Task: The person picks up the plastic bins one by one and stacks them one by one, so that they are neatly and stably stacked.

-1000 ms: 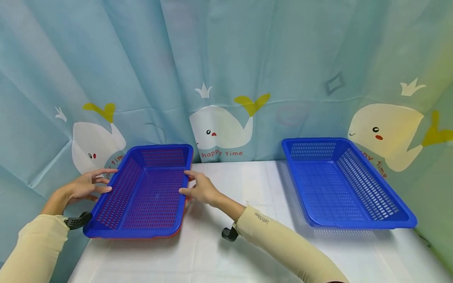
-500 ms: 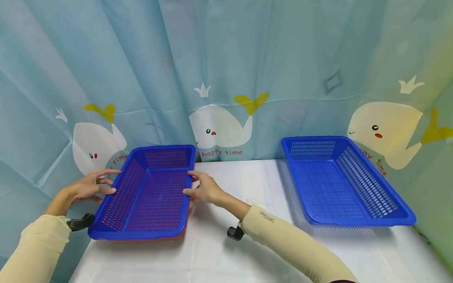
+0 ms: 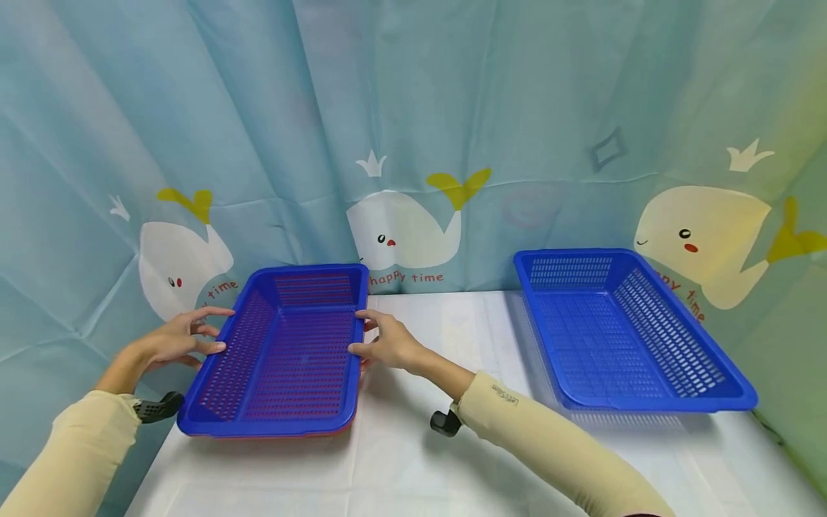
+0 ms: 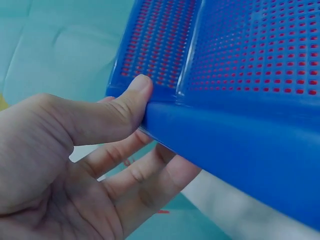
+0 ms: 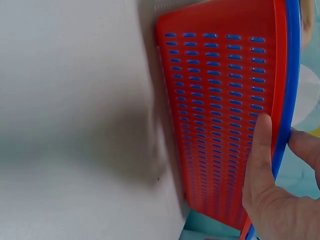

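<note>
At the left of the table, a blue plastic basket [image 3: 306, 359] sits nested inside a red basket [image 5: 220, 115]; red shows through its slots. My left hand [image 3: 177, 341] holds the left rim. In the left wrist view its thumb lies on the blue rim [image 4: 215, 130] and the other fingers reach below it. On the opposite side my right hand [image 3: 390, 345] pinches the right rims of both baskets. Seen from the right wrist, its fingers [image 5: 261, 155] press the red side wall and the thumb is at the blue rim. Nothing lies inside the blue basket.
A second blue basket [image 3: 601, 348] stands at the right of the table, nested over a whitish translucent basket [image 3: 623, 418]. White cloth covers the table [image 3: 413, 459]. Behind it hangs a light blue curtain [image 3: 413, 93] printed with whales.
Both hands and the nested blue and red baskets have shifted a little to the right together. The grip looks the same, and the right-hand baskets have stayed put.
</note>
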Available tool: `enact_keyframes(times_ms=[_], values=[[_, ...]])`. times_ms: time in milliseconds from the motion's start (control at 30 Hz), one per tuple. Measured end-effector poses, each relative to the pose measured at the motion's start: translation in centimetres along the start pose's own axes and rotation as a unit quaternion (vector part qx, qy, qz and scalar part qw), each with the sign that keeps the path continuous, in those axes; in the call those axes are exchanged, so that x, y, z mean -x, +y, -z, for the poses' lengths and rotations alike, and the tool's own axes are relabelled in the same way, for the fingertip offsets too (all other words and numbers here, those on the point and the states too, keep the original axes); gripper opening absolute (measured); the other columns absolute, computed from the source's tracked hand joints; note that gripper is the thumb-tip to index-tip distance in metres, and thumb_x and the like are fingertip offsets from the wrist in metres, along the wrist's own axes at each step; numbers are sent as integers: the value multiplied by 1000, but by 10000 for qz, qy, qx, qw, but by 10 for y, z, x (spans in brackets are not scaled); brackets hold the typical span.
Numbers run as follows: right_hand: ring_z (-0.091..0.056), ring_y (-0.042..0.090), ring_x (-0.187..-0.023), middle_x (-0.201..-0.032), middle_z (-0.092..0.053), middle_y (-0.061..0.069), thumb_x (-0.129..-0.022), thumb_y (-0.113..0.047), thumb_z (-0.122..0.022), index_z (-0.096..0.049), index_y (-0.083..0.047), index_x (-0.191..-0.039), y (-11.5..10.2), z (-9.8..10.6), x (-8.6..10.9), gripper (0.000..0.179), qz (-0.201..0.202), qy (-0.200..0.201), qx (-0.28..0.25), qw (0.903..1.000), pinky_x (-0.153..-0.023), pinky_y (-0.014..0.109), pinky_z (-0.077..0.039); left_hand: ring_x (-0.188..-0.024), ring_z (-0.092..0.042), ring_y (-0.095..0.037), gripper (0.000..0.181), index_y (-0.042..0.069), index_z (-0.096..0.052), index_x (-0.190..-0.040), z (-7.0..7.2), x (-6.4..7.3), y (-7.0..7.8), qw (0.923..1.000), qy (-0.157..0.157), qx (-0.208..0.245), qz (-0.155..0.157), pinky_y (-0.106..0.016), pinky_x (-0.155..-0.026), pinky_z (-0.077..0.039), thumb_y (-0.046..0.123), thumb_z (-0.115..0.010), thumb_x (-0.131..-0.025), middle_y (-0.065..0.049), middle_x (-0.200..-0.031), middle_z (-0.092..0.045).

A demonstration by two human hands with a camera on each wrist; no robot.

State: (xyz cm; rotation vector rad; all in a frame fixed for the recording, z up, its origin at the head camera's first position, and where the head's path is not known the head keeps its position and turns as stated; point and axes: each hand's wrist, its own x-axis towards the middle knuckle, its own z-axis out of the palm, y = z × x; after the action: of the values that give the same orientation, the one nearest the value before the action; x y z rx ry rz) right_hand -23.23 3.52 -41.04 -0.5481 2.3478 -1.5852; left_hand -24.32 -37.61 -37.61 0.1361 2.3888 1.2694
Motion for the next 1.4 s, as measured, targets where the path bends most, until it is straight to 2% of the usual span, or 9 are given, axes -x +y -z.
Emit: enact_keyframes(times_ms=[167,300,633,833,1100,1400], values=[[-72,19,-71,-128,-57,21,-91,-9,-79,-45,0,-151,6,8,4,70,26,-66,-131,9999,-71,37,-61,-93,-65,-27,82,6,-25,-160,-9,-3,4,9999,-20,91,-46,-45,-69,-61,15,-75,-96,-22,-121,-57],[-74,26,-73,-129,-55,25,-92,-3,-76,-41,2,-153,8,16,7,70,17,-200,-465,9987,-73,46,-63,-93,-66,-27,80,6,-25,-160,-15,-6,6,9996,-33,236,-117,-46,-68,-61,13,-73,-97,-21,-119,-57],[-74,35,-74,-129,-51,27,-92,3,-73,-39,5,-152,12,37,13,68,-92,-298,-585,9978,-70,45,-64,-96,-68,-30,80,6,-26,-160,-31,-12,14,9989,-35,298,-371,-47,-73,-63,14,-74,-97,-25,-124,-57],[-73,26,-70,-131,-48,29,-93,6,-71,-37,5,-152,13,54,23,68,-324,-356,-696,9964,-69,44,-64,-94,-68,-28,78,7,-30,-159,-44,-20,21,9983,-69,341,-468,-44,-71,-63,14,-75,-96,-23,-121,-58],[-72,28,-78,-134,-44,30,-93,7,-69,-34,4,-152,20,83,35,69,-545,-463,-702,9950,-77,55,-62,-90,-69,-27,75,8,-35,-157,-66,-37,33,9967,-96,529,-602,-46,-70,-63,11,-76,-94,-22,-117,-59],[-71,32,-83,-136,-39,34,-93,8,-67,-30,4,-154,24,118,57,71,-821,-474,-537,9940,-77,52,-62,-85,-71,-26,74,6,-38,-156,-99,-56,51,9939,-81,783,-779,-47,-68,-63,8,-77,-93,-21,-112,-60]])
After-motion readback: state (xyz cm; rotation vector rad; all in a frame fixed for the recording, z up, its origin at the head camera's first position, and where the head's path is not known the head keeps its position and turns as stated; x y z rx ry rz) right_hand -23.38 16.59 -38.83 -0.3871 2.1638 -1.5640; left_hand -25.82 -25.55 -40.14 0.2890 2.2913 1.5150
